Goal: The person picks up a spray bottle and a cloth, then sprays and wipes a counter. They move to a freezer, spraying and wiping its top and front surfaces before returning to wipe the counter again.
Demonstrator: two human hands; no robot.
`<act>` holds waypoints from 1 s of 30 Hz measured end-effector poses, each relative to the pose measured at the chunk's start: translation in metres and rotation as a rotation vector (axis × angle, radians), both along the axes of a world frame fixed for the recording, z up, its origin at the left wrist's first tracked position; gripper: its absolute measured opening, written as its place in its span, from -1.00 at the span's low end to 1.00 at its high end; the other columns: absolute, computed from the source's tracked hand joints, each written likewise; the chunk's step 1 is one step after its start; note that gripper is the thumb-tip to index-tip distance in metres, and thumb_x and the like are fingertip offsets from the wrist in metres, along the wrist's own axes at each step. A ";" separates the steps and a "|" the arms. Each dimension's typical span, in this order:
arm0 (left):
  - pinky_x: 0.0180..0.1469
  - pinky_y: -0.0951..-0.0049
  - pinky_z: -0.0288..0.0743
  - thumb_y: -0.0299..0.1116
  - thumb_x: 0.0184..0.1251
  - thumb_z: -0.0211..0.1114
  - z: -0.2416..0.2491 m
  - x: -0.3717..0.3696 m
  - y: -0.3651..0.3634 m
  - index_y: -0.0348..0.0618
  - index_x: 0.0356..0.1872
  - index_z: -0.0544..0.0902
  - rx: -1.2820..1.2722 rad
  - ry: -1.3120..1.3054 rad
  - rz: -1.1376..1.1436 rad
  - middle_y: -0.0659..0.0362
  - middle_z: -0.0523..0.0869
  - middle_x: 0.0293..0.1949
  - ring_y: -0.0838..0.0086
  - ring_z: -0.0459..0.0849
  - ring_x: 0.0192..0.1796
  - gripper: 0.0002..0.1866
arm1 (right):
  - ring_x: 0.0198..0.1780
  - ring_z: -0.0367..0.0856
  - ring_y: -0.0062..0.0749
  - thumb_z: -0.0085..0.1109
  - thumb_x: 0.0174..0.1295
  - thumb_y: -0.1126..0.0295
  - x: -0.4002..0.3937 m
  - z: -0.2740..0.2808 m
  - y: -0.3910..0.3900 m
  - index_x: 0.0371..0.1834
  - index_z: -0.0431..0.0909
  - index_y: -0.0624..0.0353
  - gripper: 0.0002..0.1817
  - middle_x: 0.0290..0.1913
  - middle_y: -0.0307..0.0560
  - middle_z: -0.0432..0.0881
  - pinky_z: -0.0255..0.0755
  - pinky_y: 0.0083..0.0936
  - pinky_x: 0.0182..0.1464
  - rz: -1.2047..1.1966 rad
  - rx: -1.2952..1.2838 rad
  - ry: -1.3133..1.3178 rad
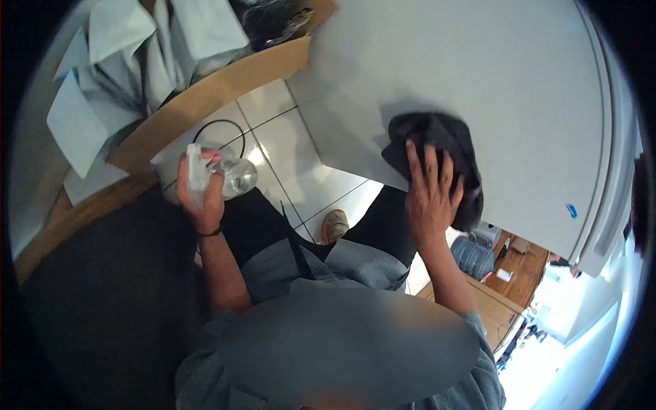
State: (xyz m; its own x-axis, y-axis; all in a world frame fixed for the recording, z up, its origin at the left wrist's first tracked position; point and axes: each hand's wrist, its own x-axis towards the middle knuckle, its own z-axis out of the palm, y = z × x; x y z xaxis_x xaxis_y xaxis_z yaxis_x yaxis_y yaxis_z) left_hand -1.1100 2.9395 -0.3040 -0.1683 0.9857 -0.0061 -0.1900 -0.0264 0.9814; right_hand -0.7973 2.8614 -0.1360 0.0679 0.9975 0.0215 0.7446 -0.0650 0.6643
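Observation:
My left hand (205, 195) is wrapped round a clear spray bottle (239, 178) with a white spray head, held over the tiled floor. A dark cloth (465, 147) lies bunched against a large flat white panel (506, 89), which looks like the side or door of an appliance. Spread over the cloth, my right hand (432, 201) presses it to the panel with its fingers apart. The lower right part of the cloth hangs past the panel's edge.
At the upper left, a cardboard box (225, 78) holds white folded pieces and dark plastic. A black seat (116, 294) is at the left. Beyond the panel, a blue water jug (473, 258) stands near a wooden surface (523, 277). A small blue mark shows on the panel.

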 end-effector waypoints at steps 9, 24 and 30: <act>0.02 0.41 0.54 -0.60 0.06 0.24 -0.012 -0.030 -0.017 -0.26 -0.10 0.59 0.017 0.166 0.062 0.11 0.72 -0.17 0.42 0.70 -0.10 -0.69 | 0.63 0.00 -0.17 0.07 0.18 0.48 -0.011 -0.101 0.180 0.43 0.43 -0.01 -0.35 0.62 -0.18 0.11 -0.04 -0.03 0.57 0.406 -0.002 0.108; 0.02 0.39 0.55 -0.59 0.07 0.25 -0.020 -0.039 0.002 -0.28 -0.10 0.60 -0.093 0.179 0.063 0.08 0.71 -0.18 0.41 0.71 -0.11 -0.70 | 0.66 -0.11 -0.17 0.09 0.16 0.46 0.030 -0.177 0.012 0.53 0.27 0.13 -0.25 0.67 -0.09 -0.05 -0.18 -0.08 0.62 0.176 -0.691 0.064; 0.03 0.37 0.55 -0.57 0.07 0.25 -0.018 -0.048 -0.002 -0.30 -0.10 0.60 -0.088 0.179 0.023 0.07 0.71 -0.16 0.39 0.71 -0.10 -0.69 | 0.66 -0.13 -0.07 0.07 0.20 0.34 0.015 -0.259 0.136 0.45 0.38 0.13 -0.34 0.64 -0.04 0.03 -0.31 -0.06 0.64 0.375 -0.579 0.022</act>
